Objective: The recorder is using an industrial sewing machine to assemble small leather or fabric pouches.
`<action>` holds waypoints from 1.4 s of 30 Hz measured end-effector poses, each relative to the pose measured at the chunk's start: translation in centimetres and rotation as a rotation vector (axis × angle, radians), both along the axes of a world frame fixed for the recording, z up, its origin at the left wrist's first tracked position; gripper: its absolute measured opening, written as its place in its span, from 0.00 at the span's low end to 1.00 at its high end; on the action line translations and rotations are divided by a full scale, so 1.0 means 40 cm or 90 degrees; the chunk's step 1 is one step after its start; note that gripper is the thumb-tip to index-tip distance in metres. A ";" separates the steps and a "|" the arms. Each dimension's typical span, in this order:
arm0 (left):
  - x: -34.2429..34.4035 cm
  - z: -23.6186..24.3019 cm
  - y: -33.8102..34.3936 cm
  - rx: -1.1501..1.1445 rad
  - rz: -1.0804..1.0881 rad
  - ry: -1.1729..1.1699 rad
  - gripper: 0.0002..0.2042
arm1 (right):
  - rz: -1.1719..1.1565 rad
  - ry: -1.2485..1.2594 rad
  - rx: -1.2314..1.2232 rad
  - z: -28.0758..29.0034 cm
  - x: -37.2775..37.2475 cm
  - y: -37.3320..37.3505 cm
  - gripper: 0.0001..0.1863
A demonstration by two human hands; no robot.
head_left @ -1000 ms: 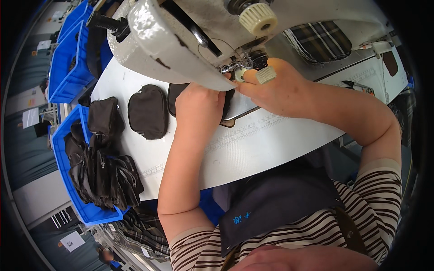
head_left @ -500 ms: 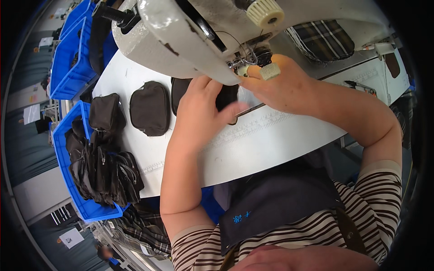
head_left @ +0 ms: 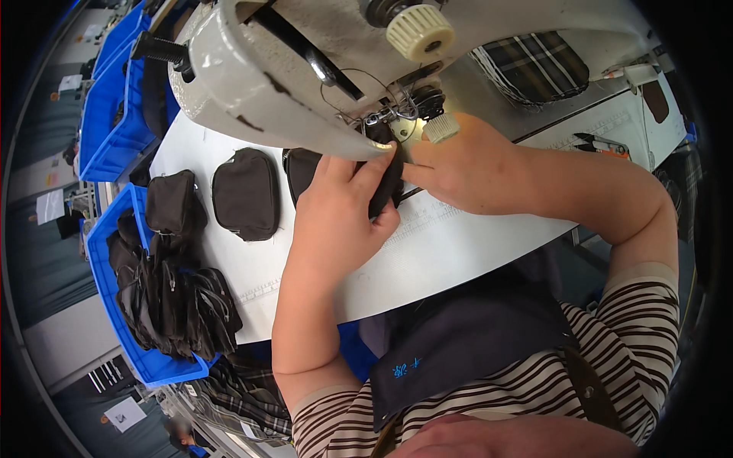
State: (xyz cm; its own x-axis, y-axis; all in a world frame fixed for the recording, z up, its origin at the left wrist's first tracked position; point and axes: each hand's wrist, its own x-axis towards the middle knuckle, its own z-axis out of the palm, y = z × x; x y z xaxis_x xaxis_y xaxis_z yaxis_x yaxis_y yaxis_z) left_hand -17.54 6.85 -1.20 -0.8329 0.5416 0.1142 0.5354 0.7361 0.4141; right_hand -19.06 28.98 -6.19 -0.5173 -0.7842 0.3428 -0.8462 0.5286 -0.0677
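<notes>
A black fabric pouch [head_left: 392, 174] lies under the needle area of a white sewing machine [head_left: 267, 99], partly covered by my hands. My left hand [head_left: 340, 206] grips its near left side, with the fingers on top and the thumb bent against the edge. On the other side my right hand [head_left: 477, 164] has its curled fingers at the pouch's right edge, close to the needle plate [head_left: 410, 130]. A small ribbed cream knob [head_left: 440, 127] hides some of those fingertips. Just left of my left hand another black pouch [head_left: 300, 174] shows in part.
Two more black pouches [head_left: 246, 194] lie to the left on the white table [head_left: 450, 244]. A blue bin [head_left: 164, 370] heaped with black pouches [head_left: 172, 298] stands at the table's left edge. Plaid fabric pieces [head_left: 534, 67] lie behind my right hand, with a small cutter [head_left: 603, 145] further right.
My left hand has shifted slightly down and its thumb has drawn in against the pouch. My right hand has moved slightly down, its fingers now lower, beside the pouch's edge. The view has tilted a little.
</notes>
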 end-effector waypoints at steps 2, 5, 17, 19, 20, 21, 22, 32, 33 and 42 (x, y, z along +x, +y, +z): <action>-0.004 -0.010 -0.005 -0.028 -0.001 0.034 0.28 | 0.002 -0.016 0.006 0.007 0.008 0.003 0.08; -0.013 -0.018 -0.018 -0.126 -0.017 0.137 0.29 | -0.007 0.002 -0.005 0.008 0.010 0.002 0.07; -0.050 -0.030 -0.012 -0.012 -0.056 0.130 0.14 | -0.017 0.092 -0.003 0.011 0.021 -0.004 0.09; -0.047 -0.038 0.005 -0.042 -0.006 0.122 0.14 | -0.014 0.095 -0.004 0.008 0.019 -0.006 0.08; -0.045 -0.039 0.015 -0.069 0.042 0.114 0.13 | -0.013 0.098 -0.002 0.008 0.020 -0.002 0.08; -0.042 -0.041 0.023 -0.068 0.041 0.115 0.13 | -0.015 0.098 -0.001 0.006 0.020 0.000 0.08; -0.038 -0.043 0.029 -0.076 0.062 0.112 0.13 | -0.012 0.092 -0.013 0.004 0.021 0.001 0.08; -0.004 -0.025 0.014 -0.046 0.003 0.033 0.24 | -0.017 0.085 -0.002 0.024 0.018 0.010 0.06; -0.004 -0.031 0.012 -0.047 -0.004 0.042 0.24 | -0.015 0.085 -0.004 0.023 0.021 0.011 0.06; -0.011 -0.033 0.010 -0.053 -0.023 0.094 0.24 | 0.010 -0.009 0.067 0.023 0.022 0.007 0.23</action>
